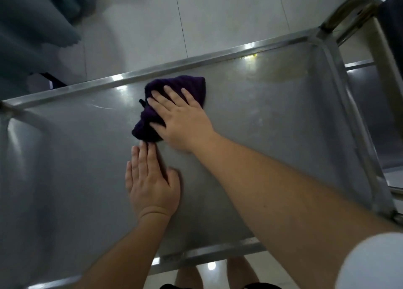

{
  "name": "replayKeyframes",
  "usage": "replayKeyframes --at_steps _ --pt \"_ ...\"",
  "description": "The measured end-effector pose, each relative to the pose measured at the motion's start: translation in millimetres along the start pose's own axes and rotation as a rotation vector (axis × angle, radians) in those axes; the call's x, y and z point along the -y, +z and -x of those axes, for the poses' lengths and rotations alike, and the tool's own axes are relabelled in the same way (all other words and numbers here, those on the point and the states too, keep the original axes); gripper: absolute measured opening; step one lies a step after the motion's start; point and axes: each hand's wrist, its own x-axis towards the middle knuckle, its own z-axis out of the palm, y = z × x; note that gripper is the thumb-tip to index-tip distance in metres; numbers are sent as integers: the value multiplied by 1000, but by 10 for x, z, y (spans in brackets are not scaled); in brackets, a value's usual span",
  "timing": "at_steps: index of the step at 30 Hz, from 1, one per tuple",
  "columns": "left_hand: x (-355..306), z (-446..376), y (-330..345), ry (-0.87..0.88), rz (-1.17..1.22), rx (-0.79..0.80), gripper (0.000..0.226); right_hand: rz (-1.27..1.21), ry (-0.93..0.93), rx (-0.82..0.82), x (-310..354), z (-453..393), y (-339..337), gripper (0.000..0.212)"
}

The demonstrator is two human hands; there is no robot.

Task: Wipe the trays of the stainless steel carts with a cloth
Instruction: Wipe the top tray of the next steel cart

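Nearest the camera, two bare knees and the hem of dark shorts show just below the near rim of the stainless steel tray (72,179), over pale floor tiles (218,12). Both bare forearms reach over that rim onto the tray's floor.

The left hand (150,179) lies flat, palm down, on the bare metal near the tray's middle. Its fingers are straight and pressed together, pointing away from the person, and the thumb is held a little apart. It holds nothing. The fingertips (142,146) reach the near edge of the dark purple cloth (174,85); whether they touch it cannot be told.

Just beyond, toward the tray's far rim, the right hand (181,121) presses down on the cloth, fingers straight and slightly spread, palm flat. The crumpled cloth shows past the fingertips and to the hand's left.

Further right, near the far corner, a yellowish smear (281,73) marks the tray floor. Beyond that corner rises the cart's tubular handle (349,7). A grey-blue curtain (32,27) hangs past the tray's far left.
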Motion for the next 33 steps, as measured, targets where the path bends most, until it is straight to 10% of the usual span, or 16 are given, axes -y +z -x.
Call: replayKeyframes --at_steps 5,11,16,28,33 --pt "5 6 -2 13 1 -9 79 51 -103 -7 -963 182 -235 67" --pt "-13 3 10 9 14 -27 78 -4 707 -174 -2543 855 -717 73" --pt "-3 6 21 -1 11 -38 77 -136 1137 -306 -1921 428 -573 70" --pt "1 14 35 -5 -17 -20 79 91 -271 107 95 -910 -184 66" --pt "0 13 35 -2 -23 -44 77 63 -212 46 -465 -814 -301 65"
